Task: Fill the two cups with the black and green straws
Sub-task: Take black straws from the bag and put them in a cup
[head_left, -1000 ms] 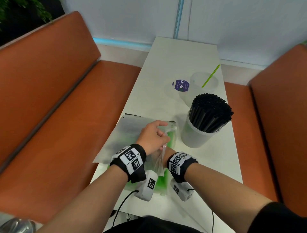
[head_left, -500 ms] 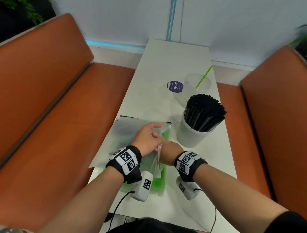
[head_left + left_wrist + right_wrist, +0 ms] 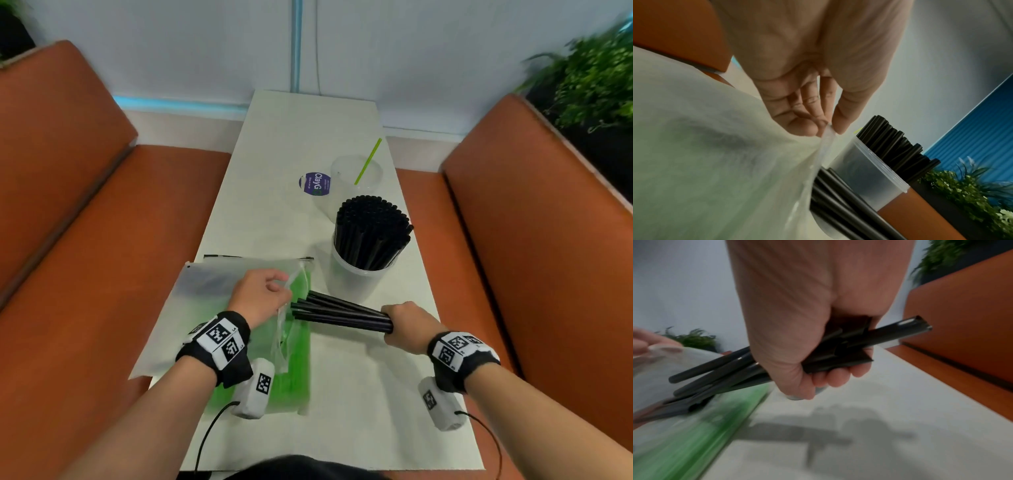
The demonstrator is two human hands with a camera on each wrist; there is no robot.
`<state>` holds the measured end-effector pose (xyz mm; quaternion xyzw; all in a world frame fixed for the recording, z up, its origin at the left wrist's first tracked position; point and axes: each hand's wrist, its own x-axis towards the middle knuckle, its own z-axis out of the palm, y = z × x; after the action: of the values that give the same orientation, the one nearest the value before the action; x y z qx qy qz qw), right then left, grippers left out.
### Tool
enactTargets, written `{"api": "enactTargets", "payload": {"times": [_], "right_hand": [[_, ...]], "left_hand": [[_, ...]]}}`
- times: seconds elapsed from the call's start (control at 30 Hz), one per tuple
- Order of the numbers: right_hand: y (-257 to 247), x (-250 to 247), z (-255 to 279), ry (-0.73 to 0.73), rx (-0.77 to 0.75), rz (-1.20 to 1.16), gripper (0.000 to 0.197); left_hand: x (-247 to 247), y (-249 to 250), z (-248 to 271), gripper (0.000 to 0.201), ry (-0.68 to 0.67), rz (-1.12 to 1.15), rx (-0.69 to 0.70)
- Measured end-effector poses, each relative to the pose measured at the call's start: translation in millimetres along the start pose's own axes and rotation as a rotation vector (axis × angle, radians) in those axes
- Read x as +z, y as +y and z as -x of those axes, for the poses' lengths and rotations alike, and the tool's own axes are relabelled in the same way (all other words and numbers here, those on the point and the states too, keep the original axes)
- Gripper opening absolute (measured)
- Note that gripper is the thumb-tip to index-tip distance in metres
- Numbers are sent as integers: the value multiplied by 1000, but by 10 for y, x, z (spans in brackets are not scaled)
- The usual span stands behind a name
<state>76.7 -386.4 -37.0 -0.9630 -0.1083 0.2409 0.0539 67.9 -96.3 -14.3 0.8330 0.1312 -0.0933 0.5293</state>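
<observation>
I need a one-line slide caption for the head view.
Right hand grips a bundle of black straws; left hand pinches the plastic bag.

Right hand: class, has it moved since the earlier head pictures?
Yes. The right hand has drawn away rightward from the bag, toward the table edge, gripping black straws. It now sits below the full cup.

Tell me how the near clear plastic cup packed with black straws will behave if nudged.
The near clear plastic cup probably tips easily: its black straws stand well above the rim and lean right. It likely slides readily on the smooth white table.
</observation>
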Motion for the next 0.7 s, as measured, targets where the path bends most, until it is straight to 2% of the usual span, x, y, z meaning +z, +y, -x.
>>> {"api": "enactTargets", "payload": {"times": [0.17,0.27,0.37,0.43,0.5,0.6,0.7], "right_hand": [[211,30,132,89,67,-162,7],[156,8,155,154,26,-243,8],[-59,-40,121,192,-80,-290,14],[-239,-69,83,188,-153,-275,16],[-334,-121,65,194,-175,-257,16],[-372,-211,71,219,-167,-259,13],[-602,-292,50,265,-230,-303,14]], "left_hand": [[51,71,-43,25,48,-94,23],[92,137,-40,22,78,87,32],[156,323,-1,41,38,293,42],[213,454,22,37,4,335,99],[221,543,6,29,21,308,151],[145,594,-14,33,116,281,171],[249,663,36,34,49,130,205]]}}
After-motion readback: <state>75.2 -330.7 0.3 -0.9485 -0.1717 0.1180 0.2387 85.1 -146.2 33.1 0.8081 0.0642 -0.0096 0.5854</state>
